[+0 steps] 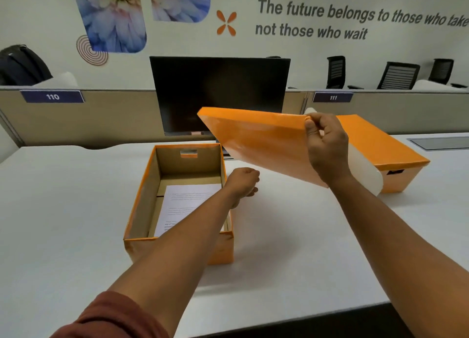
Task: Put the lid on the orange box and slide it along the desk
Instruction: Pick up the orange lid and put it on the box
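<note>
An open orange box [142, 198] stands on the white desk [63, 223], left of centre, with a printed sheet of paper [185, 203] lying inside. My right hand [327, 147] grips the orange lid [261, 139] by its right edge and holds it tilted in the air, above and to the right of the box. My left hand [242, 183] hovers just past the box's right wall with fingers curled and nothing in them; its forearm crosses over the box's near right corner.
A second orange box [385, 147] with its lid on sits at the right of the desk. A dark monitor [218, 94] stands behind the open box. Low partitions run along the desk's far edge. The desk's front edge is near my elbows.
</note>
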`<state>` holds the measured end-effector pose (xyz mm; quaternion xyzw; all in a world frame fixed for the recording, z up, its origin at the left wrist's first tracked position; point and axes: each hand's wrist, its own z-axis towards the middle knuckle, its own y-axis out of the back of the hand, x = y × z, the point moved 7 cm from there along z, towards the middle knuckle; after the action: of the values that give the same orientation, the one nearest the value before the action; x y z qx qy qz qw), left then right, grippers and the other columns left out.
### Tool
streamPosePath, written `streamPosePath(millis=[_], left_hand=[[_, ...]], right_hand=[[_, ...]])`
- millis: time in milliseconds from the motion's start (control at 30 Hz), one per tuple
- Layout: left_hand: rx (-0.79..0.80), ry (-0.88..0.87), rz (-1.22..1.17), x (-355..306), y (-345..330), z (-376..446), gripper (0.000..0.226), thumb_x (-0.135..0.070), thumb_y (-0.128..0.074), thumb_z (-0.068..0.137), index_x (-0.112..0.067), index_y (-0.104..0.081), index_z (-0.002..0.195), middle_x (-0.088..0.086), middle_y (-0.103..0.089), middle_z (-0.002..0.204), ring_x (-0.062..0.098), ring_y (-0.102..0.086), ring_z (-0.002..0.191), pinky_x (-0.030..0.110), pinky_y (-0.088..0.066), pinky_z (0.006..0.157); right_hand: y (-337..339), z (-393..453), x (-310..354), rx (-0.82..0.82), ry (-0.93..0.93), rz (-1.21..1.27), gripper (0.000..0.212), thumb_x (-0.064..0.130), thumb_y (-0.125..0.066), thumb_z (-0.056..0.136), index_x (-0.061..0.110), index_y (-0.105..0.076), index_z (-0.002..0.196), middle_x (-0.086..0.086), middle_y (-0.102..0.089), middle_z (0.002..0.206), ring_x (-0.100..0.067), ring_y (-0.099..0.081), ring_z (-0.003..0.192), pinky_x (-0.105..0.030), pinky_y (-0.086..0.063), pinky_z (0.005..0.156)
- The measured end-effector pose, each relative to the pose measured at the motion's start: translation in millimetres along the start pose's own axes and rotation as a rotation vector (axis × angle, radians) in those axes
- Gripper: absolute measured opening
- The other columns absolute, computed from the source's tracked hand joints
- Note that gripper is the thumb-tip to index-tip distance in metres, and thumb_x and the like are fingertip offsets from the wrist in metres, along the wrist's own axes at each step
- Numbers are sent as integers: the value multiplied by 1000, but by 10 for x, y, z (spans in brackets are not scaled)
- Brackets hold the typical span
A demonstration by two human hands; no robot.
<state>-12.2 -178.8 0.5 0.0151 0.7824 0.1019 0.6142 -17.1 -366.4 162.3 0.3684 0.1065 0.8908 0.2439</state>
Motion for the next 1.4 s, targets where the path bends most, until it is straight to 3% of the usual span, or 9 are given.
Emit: streamPosePath(millis=[267,367,600,700,900,967,1067,1233,1400], left_hand=[[45,23,-83,-4,102,-356,74,-61,-25,99,-6,-42,144,13,-55,142,28,-64,108,35,-56,87],[64,13,-99,9,149,-433,78,-66,-22,96,-9,-38,148,13,-48,149,30,-61,117,37,-54,90],[92,-126,-373,42,429,-598,77,-73,-19,92,-25,-29,151,10,-51,145,22,-65,105,37,-54,84],[-16,-185,-336,145,704,-643,69,-67,-22,96,-22,-33,147,11,-56,139,24,-65,106,36,-53,81],[-267,-188,-292,389,1413,-797,54,-50,-27,103,-16,-36,145,8,-52,141,31,-54,124,46,-51,92],[-343,-193,-190,405,1630,-855,56,-52,-28,102,-18,-38,144,4,-52,138,25,-55,117,45,-49,96],[-451,-220,-19,381,1868,-942,57,-56,-26,101,-19,-43,142,-3,-54,123,14,-55,95,30,-46,79],[-570,-99,330,567,2144,-977,64,-61,-21,99,-15,-59,123,10,-66,117,31,-61,103,45,-51,89],[-683,4,542,760,2331,-1003,58,-62,-28,97,-17,-66,97,6,-71,99,21,-60,78,30,-42,61]], right_hand=[[291,9,500,-152,-126,377,25,37,-48,100,19,-63,108,7,-63,89,-6,-59,82,-26,-51,75],[383,4,616,-188,-182,541,18,33,-46,101,24,-61,103,8,-60,86,-7,-57,83,-39,-54,84],[165,-182,658,-143,-411,807,24,32,-43,104,22,-58,118,-2,-64,120,-19,-62,112,-44,-56,83],[72,-287,581,-110,-470,848,25,30,-44,103,19,-59,121,-5,-61,114,-25,-59,112,-50,-54,86],[-236,-562,413,133,-488,657,38,40,-47,99,18,-57,129,-2,-67,110,-25,-65,108,-44,-53,89],[-415,-692,388,186,-502,599,41,50,-45,98,22,-57,126,1,-66,117,-25,-63,111,-39,-54,82],[-660,-835,328,245,-518,502,51,52,-50,94,21,-50,135,-1,-59,128,-25,-58,115,-35,-54,79],[-930,-1038,149,333,-549,335,56,44,-55,96,17,-44,144,-2,-57,121,-23,-57,108,-43,-53,87],[-1222,-1421,-133,443,-716,233,43,35,-56,97,12,-54,134,-12,-60,124,-29,-58,110,-46,-52,92]])
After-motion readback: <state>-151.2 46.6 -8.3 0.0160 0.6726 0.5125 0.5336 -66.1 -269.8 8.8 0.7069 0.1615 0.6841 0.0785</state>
